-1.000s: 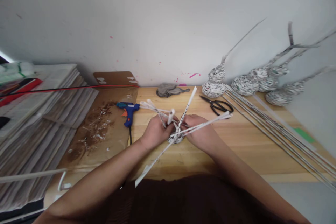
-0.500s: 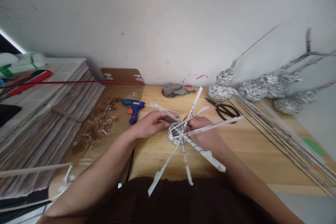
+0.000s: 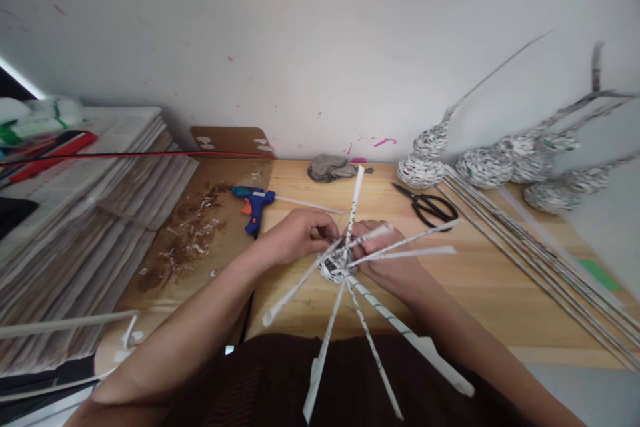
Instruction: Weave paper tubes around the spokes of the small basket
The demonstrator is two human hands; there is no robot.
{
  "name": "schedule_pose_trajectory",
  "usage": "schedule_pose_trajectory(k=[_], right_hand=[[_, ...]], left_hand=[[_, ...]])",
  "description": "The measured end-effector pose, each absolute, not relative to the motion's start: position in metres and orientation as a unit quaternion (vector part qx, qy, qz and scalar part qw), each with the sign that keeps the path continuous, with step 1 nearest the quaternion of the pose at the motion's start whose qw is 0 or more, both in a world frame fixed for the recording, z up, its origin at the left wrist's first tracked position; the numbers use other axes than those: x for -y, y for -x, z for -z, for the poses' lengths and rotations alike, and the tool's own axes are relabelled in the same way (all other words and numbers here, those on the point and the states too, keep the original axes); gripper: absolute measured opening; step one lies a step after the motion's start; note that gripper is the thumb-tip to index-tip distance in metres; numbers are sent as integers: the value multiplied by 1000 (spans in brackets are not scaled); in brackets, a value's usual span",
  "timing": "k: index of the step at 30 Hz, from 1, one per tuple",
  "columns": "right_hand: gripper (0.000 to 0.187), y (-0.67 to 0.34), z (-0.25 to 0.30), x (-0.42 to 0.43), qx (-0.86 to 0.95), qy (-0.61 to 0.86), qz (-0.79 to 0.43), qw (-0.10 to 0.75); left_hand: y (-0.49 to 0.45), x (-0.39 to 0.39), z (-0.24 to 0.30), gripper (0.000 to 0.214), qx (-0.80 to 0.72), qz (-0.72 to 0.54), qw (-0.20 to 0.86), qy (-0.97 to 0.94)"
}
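Note:
Between my hands is a small round basket (image 3: 336, 268) woven from rolled newspaper, with several paper strips fanning outward from it. My left hand (image 3: 305, 235) pinches at its far left edge, thumb and fingers closed on the weave. On the right side, my right hand (image 3: 383, 257) has its fingers curled round the rim, partly hidden behind the strips. One striped paper tube (image 3: 395, 317) reaches down toward my lap, and another strip (image 3: 356, 200) points up toward the wall.
A blue glue gun (image 3: 255, 207) lies left of my hands, scissors (image 3: 433, 208) to the right. Behind are a grey cloth (image 3: 333, 168) and woven paper gourds (image 3: 423, 163). Long paper rods (image 3: 530, 253) stretch along the right; stacked newspapers (image 3: 120, 213) stand at left.
The woven basket has turned and tipped between my hands, so its strips have swung to new angles. One strip now points down to the left. Both hands stay close to the rim.

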State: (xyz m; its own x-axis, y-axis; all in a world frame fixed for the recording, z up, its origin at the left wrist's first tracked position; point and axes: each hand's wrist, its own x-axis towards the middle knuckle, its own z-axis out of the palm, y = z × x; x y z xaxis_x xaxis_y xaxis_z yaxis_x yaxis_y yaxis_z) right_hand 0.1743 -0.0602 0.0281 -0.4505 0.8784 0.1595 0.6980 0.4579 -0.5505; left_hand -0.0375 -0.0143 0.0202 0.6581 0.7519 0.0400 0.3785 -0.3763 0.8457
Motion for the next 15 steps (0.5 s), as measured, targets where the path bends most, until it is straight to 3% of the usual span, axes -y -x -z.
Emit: schedule_pose_trajectory(k=[5, 15], right_hand=[[12, -175, -32, 61, 833, 479, -207, 183], [14, -175, -14, 56, 848, 486, -158, 140]], left_hand=[[34, 15, -27, 8, -313, -205, 380, -846], [23, 17, -21, 4, -331, -233, 392, -826]])
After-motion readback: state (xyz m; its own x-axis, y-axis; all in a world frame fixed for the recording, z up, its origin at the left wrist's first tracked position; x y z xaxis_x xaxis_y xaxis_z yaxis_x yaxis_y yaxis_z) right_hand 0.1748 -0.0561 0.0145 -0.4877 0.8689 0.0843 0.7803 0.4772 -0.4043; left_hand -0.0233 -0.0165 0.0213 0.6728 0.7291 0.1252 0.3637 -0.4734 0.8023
